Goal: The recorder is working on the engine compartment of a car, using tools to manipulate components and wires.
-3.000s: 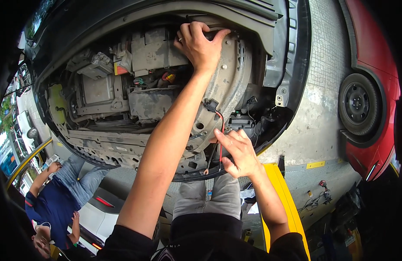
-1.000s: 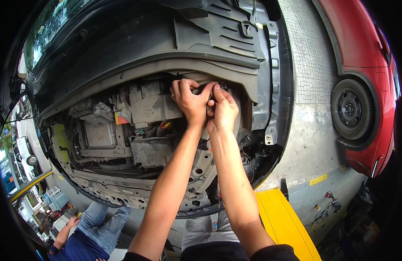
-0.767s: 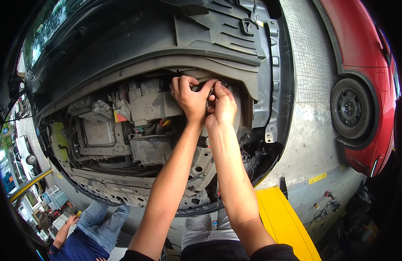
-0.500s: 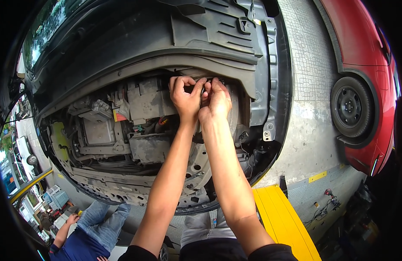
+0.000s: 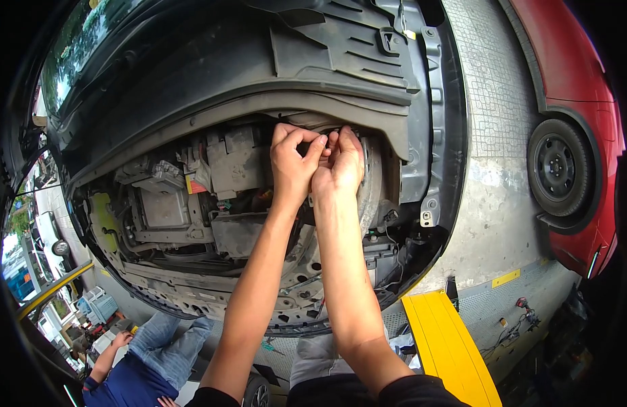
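Both hands reach into a car's opened engine bay, side by side under the curved edge of a dark panel (image 5: 185, 61). My left hand (image 5: 293, 163) has thumb and index finger pinched together, the other fingers curled. My right hand (image 5: 340, 163) is turned palm up, its fingers bent inward and meeting the left fingertips. Whatever lies between the fingertips is too small and covered to make out. Left of the hands sits a dusty grey box (image 5: 235, 163), with a finned metal-framed unit (image 5: 166, 207) farther left. A pale curved part (image 5: 373, 180) is just right of my right hand.
A yellow metal ramp (image 5: 449, 346) lies at lower right. Beyond the bay's right side stands a red car (image 5: 584, 74) with a black wheel (image 5: 563, 166). Cables (image 5: 510, 329) lie on the floor there. Another person (image 5: 140, 376) in navy and jeans is at lower left.
The whole view has shifted slightly, the scene sliding right and down. My hands stay together at the same spot under the panel edge, with small finger movements only.
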